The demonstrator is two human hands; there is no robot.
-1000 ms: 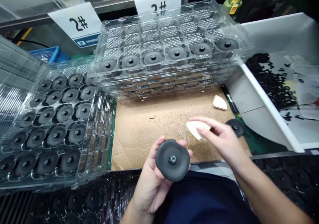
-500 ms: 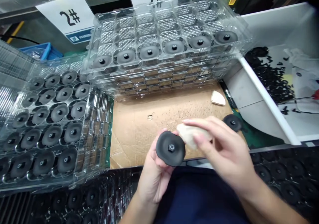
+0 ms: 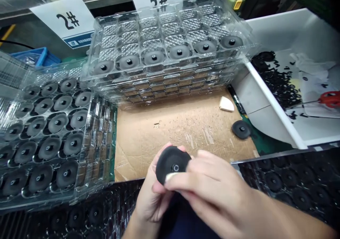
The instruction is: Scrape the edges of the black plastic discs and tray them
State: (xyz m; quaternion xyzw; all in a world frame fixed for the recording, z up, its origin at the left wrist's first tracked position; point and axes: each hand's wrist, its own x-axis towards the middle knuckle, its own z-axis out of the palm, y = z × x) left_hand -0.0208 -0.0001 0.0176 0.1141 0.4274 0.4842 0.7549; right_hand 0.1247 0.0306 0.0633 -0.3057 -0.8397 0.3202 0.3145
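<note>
My left hand (image 3: pixel 150 200) grips a black round disc (image 3: pixel 171 164) with a small hub in its middle, held above the near edge of a cardboard sheet (image 3: pixel 180 129). My right hand (image 3: pixel 215 193) lies over the disc's lower right side with its fingers closed, pressing a pale wedge-shaped piece (image 3: pixel 170 177) against the disc; only a sliver of that piece shows. A second pale wedge (image 3: pixel 226 104) and a loose black disc (image 3: pixel 241 129) rest on the right side of the cardboard.
A clear tray stack (image 3: pixel 170 65) with one row of discs stands at the back. Another clear tray (image 3: pixel 50 132) full of discs is on the left. A white bin (image 3: pixel 292 76) with black scraps and a red-handled tool sits right. Dark trays of discs lie near.
My right hand has come down from the right with the pale piece and now covers the disc's lower right. The disc has sunk a little toward me.
</note>
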